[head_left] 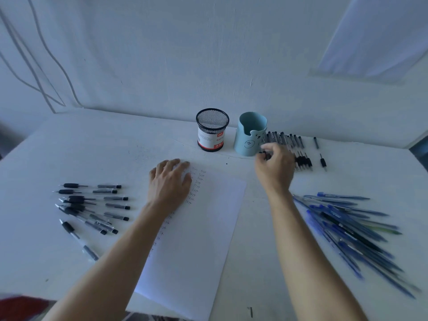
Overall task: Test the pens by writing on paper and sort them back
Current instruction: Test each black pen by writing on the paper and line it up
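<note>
Desk (92, 147); right hand (275, 167) pinches black pen (267, 156)

**Occluded, cropped and unresolved areas: head view**

The left hand (170, 181) and left forearm (111, 256) cover the far-left corner and left edge of the paper (203, 228), hiding part of the handwritten column (196, 181). The right hand (274, 167) hides the middle of the black pen row (291, 141) near the far edge of the worktop (115, 147). Whether its curled fingertips pinch a pen cannot be determined. The blue pen pile (347, 232) near the right edge is blurred, so the count is indeterminate. The mesh cup label (210, 139) is illegible. The red object (20, 306) at the near-left corner is blurred and cropped. One black pen (76, 237) passes under the left forearm.
</note>
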Tool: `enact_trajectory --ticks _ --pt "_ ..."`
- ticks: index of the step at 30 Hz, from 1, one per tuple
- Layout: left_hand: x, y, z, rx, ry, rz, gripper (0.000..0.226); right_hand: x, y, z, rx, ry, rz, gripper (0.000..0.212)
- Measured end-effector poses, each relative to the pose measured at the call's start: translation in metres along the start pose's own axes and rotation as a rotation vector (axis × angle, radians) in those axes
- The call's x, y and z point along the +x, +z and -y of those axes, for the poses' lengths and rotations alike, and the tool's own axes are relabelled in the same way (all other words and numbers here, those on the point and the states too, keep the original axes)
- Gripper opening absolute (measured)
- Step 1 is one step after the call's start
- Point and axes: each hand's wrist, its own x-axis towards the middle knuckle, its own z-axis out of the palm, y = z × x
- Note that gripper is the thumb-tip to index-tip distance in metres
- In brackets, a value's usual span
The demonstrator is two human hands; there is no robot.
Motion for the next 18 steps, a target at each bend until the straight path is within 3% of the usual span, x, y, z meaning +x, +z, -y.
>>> enact_trajectory --ticks 3,8,13,18 --pt "0.002 -0.01 -0.001 -0.122 -0.058 0.028 0.039 -0.04 0.005 0.017 0.094 -0.121 0.158 0.026" --pt "0.003 -0.042 0.002 -0.538 -0.262 0.016 0.038 -0.095 0.012 0.028 -0.123 -0.244 0.554 0.049" --pt "-0.01 -0.053 0.033 -0.231 -0.17 -0.1 0.034 -0.112 0.015 0.022 -0.329 -0.31 0.7 0.076" --pt "-0.027 -0.068 0.068 0.067 -0.308 -0.122 0.038 -0.115 0.014 0.024 -0.366 -0.337 0.681 0.086"
